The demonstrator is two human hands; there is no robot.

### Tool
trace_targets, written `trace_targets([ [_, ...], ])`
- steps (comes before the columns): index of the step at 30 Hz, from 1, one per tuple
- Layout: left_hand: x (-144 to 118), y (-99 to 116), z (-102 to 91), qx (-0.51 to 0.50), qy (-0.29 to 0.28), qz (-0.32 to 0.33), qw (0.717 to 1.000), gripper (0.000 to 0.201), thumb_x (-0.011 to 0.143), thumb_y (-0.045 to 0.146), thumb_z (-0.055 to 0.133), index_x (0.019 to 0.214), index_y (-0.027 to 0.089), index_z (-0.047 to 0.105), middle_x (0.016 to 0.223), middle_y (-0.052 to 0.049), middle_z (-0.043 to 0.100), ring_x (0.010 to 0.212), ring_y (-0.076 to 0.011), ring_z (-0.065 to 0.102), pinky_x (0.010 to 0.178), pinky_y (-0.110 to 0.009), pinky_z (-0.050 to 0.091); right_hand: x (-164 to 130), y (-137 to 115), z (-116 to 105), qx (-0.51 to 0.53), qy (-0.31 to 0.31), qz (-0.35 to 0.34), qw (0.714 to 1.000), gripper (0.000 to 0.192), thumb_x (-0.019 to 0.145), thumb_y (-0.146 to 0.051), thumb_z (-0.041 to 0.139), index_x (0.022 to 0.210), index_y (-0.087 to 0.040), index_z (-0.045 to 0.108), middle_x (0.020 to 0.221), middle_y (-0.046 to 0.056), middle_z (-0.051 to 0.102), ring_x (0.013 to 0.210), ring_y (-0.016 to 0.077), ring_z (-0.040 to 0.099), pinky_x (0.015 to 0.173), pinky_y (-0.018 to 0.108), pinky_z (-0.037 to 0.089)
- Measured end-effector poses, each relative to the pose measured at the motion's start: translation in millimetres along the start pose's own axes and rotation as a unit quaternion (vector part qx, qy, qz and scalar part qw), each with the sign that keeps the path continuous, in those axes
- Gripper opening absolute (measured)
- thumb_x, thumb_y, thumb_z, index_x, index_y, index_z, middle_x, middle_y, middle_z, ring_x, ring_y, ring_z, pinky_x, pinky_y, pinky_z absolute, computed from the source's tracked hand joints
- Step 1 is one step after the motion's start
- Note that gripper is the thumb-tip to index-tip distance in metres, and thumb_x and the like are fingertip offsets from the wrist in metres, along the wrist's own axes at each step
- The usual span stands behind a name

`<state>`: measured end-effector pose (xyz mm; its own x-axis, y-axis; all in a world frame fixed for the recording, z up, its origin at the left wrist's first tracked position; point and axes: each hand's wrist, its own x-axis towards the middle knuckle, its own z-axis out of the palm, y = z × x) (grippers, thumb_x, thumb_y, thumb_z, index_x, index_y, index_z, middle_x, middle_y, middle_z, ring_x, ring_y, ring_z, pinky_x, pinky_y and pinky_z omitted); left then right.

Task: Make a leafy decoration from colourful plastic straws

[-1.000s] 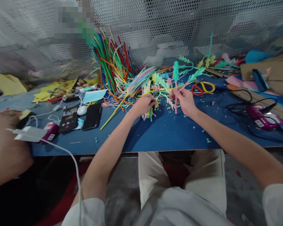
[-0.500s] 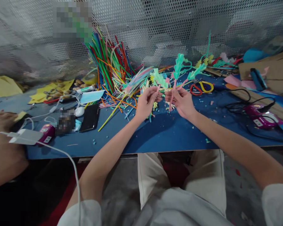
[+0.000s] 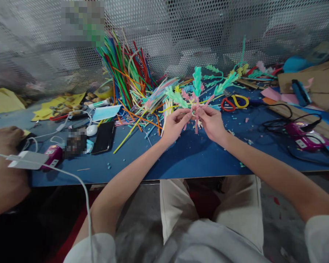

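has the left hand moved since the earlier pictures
Yes: the left hand has moved rightward, away from the black phone on the table, and nearer the right hand.

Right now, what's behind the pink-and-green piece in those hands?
Behind the piece are other fuzzy green stems and, farther back, a perforated metal screen. What the piece, left hand and right hand cover cannot be seen.
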<state>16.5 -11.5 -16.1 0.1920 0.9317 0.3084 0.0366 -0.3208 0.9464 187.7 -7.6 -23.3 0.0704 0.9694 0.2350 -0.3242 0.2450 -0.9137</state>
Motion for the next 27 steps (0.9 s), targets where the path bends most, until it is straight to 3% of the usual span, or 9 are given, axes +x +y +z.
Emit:
trace_targets([
  [4, -0.2, 0.3, 1.1, -0.014, 0.006, 0.013, 1.000, 0.051, 0.092, 0.067, 0.080, 0.115, 0.022, 0.079, 0.094, -0.007, 0.085, 0.074, -0.0183, 0.075, 0.065, -0.031, 0.058, 0.9, 1.1, -0.2, -0.005, -0.007, -0.018, 1.000, 0.048, 0.069, -0.069, 0.095, 0.090, -0.027, 0.083, 0.100, 0.003, 0.080, 0.094, 0.0221, 0.073, 0.095, 0.042, 0.064],
  [7, -0.2, -0.2, 0.5, -0.009, 0.010, 0.016, 1.000, 0.049, 0.092, 0.066, 0.080, 0.114, 0.022, 0.080, 0.093, -0.006, 0.085, 0.070, -0.0169, 0.073, 0.062, -0.030, 0.056, -0.6, -0.2, 0.8, -0.001, -0.018, -0.012, 1.000, 0.043, 0.070, -0.063, 0.097, 0.087, -0.026, 0.082, 0.103, 0.003, 0.080, 0.090, 0.0201, 0.072, 0.093, 0.040, 0.064],
  [13, 1.4, -3.7, -1.8, 0.014, 0.016, 0.022, 1.000, 0.047, 0.091, 0.065, 0.081, 0.110, 0.022, 0.084, 0.097, -0.007, 0.085, 0.066, -0.0171, 0.073, 0.056, -0.030, 0.055, -3.4, -0.7, 1.5, -0.003, -0.027, -0.016, 0.999, 0.041, 0.074, -0.061, 0.095, 0.085, -0.026, 0.078, 0.097, 0.002, 0.077, 0.085, 0.0183, 0.071, 0.089, 0.038, 0.063],
  [19, 0.8, 3.2, -1.7, 0.006, 0.000, 0.012, 1.000, 0.041, 0.089, 0.057, 0.084, 0.106, 0.020, 0.084, 0.100, -0.008, 0.086, 0.091, -0.0248, 0.082, 0.072, -0.033, 0.064, -4.0, 2.9, 0.2, -0.012, -0.035, -0.020, 0.999, 0.038, 0.079, -0.062, 0.092, 0.089, -0.028, 0.078, 0.087, -0.001, 0.072, 0.081, 0.0168, 0.067, 0.082, 0.034, 0.062],
  [27, 2.1, -0.3, -3.4, -0.021, -0.032, 0.020, 0.999, 0.045, 0.089, 0.061, 0.084, 0.111, 0.022, 0.078, 0.088, -0.004, 0.083, 0.079, -0.0210, 0.080, 0.063, -0.029, 0.061, -4.0, 0.3, 1.6, 0.023, -0.042, -0.002, 0.999, 0.038, 0.076, -0.060, 0.095, 0.088, -0.028, 0.079, 0.085, -0.001, 0.070, 0.075, 0.0146, 0.064, 0.077, 0.032, 0.059],
])
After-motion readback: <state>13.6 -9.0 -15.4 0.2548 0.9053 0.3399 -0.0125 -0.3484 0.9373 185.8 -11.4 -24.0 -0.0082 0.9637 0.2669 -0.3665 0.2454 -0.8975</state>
